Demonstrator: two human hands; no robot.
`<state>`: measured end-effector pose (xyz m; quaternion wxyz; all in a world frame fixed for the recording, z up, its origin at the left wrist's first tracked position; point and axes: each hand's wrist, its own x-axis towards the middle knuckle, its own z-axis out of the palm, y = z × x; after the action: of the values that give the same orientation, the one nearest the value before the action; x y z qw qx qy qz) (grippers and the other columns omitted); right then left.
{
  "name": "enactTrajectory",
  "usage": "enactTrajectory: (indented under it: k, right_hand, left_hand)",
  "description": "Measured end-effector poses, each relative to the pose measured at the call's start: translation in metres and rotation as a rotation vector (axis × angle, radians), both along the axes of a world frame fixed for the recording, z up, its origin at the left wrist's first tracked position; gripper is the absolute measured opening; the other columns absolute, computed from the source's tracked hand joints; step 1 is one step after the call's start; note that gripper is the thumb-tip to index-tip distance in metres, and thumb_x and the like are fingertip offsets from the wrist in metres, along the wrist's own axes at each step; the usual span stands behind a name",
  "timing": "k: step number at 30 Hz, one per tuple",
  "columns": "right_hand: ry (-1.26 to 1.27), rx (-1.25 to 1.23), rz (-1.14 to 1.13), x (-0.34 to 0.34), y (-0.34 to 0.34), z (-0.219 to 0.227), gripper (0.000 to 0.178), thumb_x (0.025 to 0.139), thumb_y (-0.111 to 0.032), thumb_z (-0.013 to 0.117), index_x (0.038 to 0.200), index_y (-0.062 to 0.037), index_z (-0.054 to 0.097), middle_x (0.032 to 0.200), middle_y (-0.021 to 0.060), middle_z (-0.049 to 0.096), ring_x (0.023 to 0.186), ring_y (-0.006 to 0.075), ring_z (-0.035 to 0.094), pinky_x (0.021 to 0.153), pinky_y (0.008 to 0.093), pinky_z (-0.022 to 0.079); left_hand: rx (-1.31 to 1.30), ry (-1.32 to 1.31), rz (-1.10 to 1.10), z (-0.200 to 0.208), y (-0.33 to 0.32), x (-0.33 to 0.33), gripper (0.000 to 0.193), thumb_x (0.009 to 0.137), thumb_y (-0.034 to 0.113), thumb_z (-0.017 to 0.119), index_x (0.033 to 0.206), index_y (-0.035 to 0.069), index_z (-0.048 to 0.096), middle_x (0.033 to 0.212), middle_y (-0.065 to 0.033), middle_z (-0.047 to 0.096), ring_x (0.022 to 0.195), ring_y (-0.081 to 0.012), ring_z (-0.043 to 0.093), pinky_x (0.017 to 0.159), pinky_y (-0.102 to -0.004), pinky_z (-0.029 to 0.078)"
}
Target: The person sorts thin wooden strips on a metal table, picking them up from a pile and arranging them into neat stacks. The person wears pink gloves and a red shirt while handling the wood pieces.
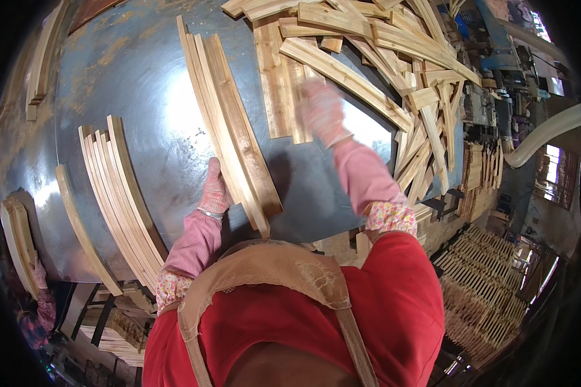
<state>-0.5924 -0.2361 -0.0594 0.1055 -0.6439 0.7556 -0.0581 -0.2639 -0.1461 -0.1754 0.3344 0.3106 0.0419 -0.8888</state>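
Long pale wooden strips [216, 122] lie together on the metal tabletop, with a wider, browner board [242, 122] at their right side. My left hand [215, 190], in a pinkish glove, grips the near part of these strips from the left; some of its fingers are hidden by the wood. To the right, two flat boards [281, 97] lie side by side. Smeared by motion, my right hand [324, 111] is over or beside their right edge, also gloved. Its fingers cannot be made out, nor whether it touches the wood.
A jumbled heap of wooden pieces [394, 58] covers the far right of the metal table [135, 84]. Several strips [119, 193] stand in a row to my left, with one apart. At the far left, another person's gloved hand [39, 274] is at some boards [19, 238]. Stacked wood [481, 290] stands at the lower right.
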Motion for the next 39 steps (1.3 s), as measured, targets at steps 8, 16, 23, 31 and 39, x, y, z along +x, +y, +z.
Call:
enactTrajectory:
  k: [8,16,23,31,39]
  right_hand:
    - [0.179,0.337,-0.028,-0.153,-0.003,-0.034,0.084,0.097,-0.053,0.070,0.166,-0.0155,0.041,0.142,0.0171,0.067,0.124,0.0361,0.069,0.103,0.0469,0.056]
    - [-1.262,0.257,-0.111,0.123,0.021,-0.034,0.080,0.102,-0.056,0.069,0.154,0.0021,0.054,0.128,0.0184,0.074,0.110,0.0260,0.073,0.100,0.0376,0.058]
    - [-1.199,0.357,-0.279,0.270,0.036,-0.043,0.093,0.105,-0.065,0.057,0.165,0.0029,0.036,0.153,0.0254,0.060,0.144,0.0381,0.056,0.122,0.0400,0.039]
    - [-0.555,0.489,0.100,0.338,0.040,-0.011,0.111,0.090,-0.068,0.073,0.167,0.0012,0.033,0.157,0.0363,0.049,0.147,0.0477,0.051,0.122,0.0458,0.044]
    - [-0.459,0.538,0.038,0.346,-0.012,-0.027,0.114,0.090,-0.079,0.062,0.167,0.0005,0.036,0.160,0.0353,0.046,0.151,0.0461,0.047,0.124,0.0467,0.041]
  left_hand:
    - [-0.020,0.034,0.008,0.000,0.001,0.011,0.092,0.091,0.067,0.079,0.156,0.007,0.053,0.144,-0.0137,0.067,0.130,-0.0330,0.066,0.111,-0.0520,0.055]
    - [-0.036,0.105,0.020,0.034,-0.005,0.029,0.089,0.099,0.071,0.065,0.155,0.003,0.053,0.141,-0.0154,0.068,0.126,-0.0318,0.068,0.108,-0.0475,0.057]
    - [-0.269,-0.720,-0.028,0.098,0.018,0.119,0.062,0.111,0.041,0.056,0.158,0.001,0.048,0.140,-0.0145,0.066,0.120,-0.0232,0.065,0.112,-0.0360,0.050]
    - [-0.665,-1.647,-0.906,0.156,0.078,0.180,0.083,0.097,0.054,0.069,0.152,-0.006,0.049,0.142,-0.0252,0.065,0.130,-0.0416,0.063,0.113,-0.0479,0.049]
    - [-0.656,-2.063,-0.214,0.107,-0.007,0.305,0.084,0.090,0.043,0.078,0.154,-0.005,0.051,0.146,-0.0265,0.064,0.136,-0.0385,0.060,0.119,-0.0465,0.044]
